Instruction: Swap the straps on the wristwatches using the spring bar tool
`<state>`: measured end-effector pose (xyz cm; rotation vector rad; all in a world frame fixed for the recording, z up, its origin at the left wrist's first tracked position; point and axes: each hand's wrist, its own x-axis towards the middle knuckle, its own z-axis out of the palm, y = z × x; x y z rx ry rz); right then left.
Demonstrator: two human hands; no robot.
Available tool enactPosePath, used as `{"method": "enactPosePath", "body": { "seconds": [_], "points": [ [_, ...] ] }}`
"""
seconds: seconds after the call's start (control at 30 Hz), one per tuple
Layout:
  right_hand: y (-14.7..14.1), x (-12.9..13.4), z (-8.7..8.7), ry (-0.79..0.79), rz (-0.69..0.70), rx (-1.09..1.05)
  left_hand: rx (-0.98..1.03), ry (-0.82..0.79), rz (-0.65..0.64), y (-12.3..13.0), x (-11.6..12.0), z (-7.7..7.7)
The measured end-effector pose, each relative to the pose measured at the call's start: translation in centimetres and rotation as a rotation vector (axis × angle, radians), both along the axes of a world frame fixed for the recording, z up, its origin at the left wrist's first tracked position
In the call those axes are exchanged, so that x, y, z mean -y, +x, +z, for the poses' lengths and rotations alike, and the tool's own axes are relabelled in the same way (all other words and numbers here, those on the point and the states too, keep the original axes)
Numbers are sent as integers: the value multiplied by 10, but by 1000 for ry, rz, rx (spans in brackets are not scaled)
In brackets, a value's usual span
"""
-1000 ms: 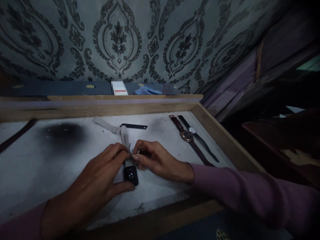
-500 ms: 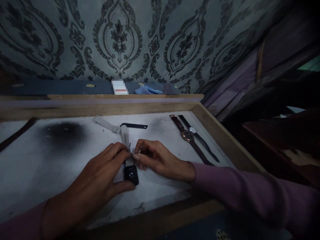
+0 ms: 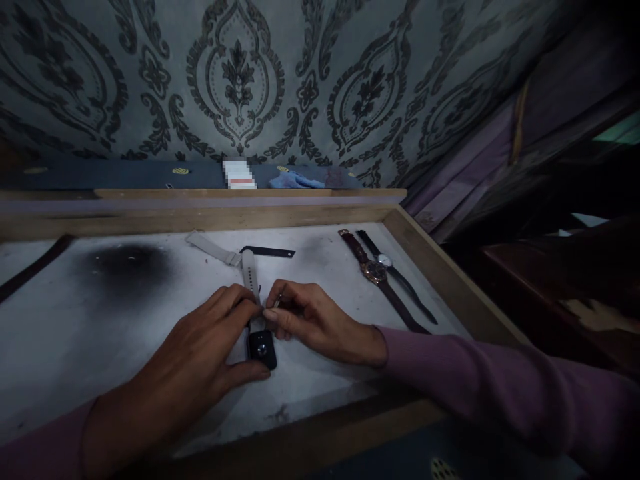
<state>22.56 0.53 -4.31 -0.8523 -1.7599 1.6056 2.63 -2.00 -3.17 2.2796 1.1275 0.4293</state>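
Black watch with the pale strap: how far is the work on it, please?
Done: the pale strap lies lined up with the watch body.
In hand: the left hand steadies the watch; the right hand pinches beside the strap.
Left: probably finishing there; fingers hide whether it is fastened.

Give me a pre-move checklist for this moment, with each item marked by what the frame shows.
1. Left hand steadying the black watch body: ok, thumb at its near edge.
2. Right hand at the pale strap: ok, fingertips drawn together beside it.
3. What the right fingertips pinch: cannot tell, too small and dim.
4. Strap joined firmly to the watch body: cannot tell, fingers partly cover that stretch.
5. Brown-strapped watch away from both hands: ok, off to the right.
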Motion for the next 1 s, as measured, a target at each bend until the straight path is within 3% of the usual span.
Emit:
{"method": "enactPosePath", "body": {
  "seconds": [0.7,1.0],
  "points": [
    [1,0,-1,209,31,87,-13,-6,4,-1,0,-1],
    [0,-3,10,370,76,188,-18,14,-1,-1,1,-1]
  ]
}}
